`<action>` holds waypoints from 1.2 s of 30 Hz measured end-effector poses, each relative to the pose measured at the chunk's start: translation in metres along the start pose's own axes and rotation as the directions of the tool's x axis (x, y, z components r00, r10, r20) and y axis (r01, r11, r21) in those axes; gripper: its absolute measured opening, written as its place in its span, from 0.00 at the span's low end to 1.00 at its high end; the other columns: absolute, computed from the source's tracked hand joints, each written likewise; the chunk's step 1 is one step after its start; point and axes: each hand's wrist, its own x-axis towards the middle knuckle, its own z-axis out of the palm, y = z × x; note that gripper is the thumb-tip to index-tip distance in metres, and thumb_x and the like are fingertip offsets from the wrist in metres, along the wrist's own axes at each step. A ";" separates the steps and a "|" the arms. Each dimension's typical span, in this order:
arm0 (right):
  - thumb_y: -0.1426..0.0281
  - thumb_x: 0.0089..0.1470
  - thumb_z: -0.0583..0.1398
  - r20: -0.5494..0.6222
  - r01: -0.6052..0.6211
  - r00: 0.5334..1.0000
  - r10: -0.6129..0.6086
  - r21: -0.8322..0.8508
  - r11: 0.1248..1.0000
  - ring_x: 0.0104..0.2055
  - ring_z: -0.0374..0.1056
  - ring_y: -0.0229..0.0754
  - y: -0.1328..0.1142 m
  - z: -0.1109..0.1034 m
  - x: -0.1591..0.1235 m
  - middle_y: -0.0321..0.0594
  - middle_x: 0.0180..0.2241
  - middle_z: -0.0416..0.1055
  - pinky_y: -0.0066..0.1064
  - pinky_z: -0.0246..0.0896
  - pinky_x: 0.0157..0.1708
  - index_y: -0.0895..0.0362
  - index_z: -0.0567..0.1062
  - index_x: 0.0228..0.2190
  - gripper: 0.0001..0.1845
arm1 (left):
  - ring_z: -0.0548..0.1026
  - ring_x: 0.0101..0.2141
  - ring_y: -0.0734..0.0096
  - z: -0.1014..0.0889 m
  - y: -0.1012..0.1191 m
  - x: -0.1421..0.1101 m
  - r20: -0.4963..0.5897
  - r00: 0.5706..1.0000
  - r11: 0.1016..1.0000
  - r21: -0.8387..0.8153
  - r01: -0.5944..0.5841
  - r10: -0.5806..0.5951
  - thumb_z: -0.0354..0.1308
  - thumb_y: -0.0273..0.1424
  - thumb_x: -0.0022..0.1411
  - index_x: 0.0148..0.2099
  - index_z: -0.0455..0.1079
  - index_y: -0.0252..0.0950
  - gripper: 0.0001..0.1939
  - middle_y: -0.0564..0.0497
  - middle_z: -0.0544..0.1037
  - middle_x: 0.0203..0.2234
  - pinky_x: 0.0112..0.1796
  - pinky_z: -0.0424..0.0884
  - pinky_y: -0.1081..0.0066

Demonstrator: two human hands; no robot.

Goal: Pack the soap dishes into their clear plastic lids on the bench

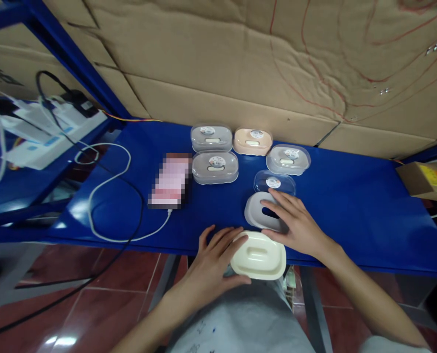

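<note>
My left hand (pixel 221 260) grips the left end of a cream soap dish base (pixel 268 272), fingers over its rim and thumb along the near side. The base is held at the table's front edge, showing a raised oval in its middle. Just behind it, my right hand (pixel 295 220) is closed on a grey soap dish tray (pixel 254 211) with a dark oval opening, fingertips at the opening and thumb near the front edge. Beyond that tray lies a clear lid (pixel 260 182) with a round sticker, partly hidden by my right fingers.
Several lidded soap dishes, grey (pixel 215 169) and peach (pixel 252 142), stand along the back of the blue table (pixel 350 211). A phone (pixel 170 181) lies left, with a white cable (pixel 108 240). A power strip (pixel 56 142) sits far left, a cardboard box (pixel 420 181) far right.
</note>
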 end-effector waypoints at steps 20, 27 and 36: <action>0.56 0.72 0.58 0.002 0.039 0.999 -0.039 0.055 0.998 0.77 0.50 0.59 0.015 -0.019 0.038 0.50 0.75 0.56 0.63 0.52 0.71 0.49 0.62 0.71 0.32 | 0.66 0.68 0.38 0.009 0.017 0.059 -0.028 0.991 0.987 0.091 0.129 -0.127 0.60 0.53 0.70 0.75 0.57 0.38 0.41 0.31 0.64 0.72 0.64 0.58 0.33; 0.61 0.74 0.54 -0.016 0.152 0.988 -0.151 0.031 0.988 0.72 0.62 0.57 -0.023 -0.007 0.052 0.50 0.69 0.67 0.60 0.60 0.69 0.53 0.70 0.66 0.24 | 0.68 0.68 0.45 -0.004 0.002 0.043 -0.140 0.985 0.994 0.035 0.108 -0.102 0.57 0.48 0.74 0.72 0.60 0.38 0.33 0.33 0.68 0.70 0.64 0.66 0.42; 0.63 0.74 0.54 0.005 0.152 0.988 -0.153 0.051 0.987 0.69 0.64 0.57 -0.021 0.003 0.046 0.50 0.67 0.70 0.58 0.63 0.68 0.54 0.71 0.65 0.23 | 0.60 0.72 0.36 -0.048 -0.035 0.076 -0.330 0.927 0.924 0.265 0.274 -0.181 0.55 0.35 0.75 0.76 0.55 0.32 0.33 0.30 0.59 0.75 0.67 0.59 0.39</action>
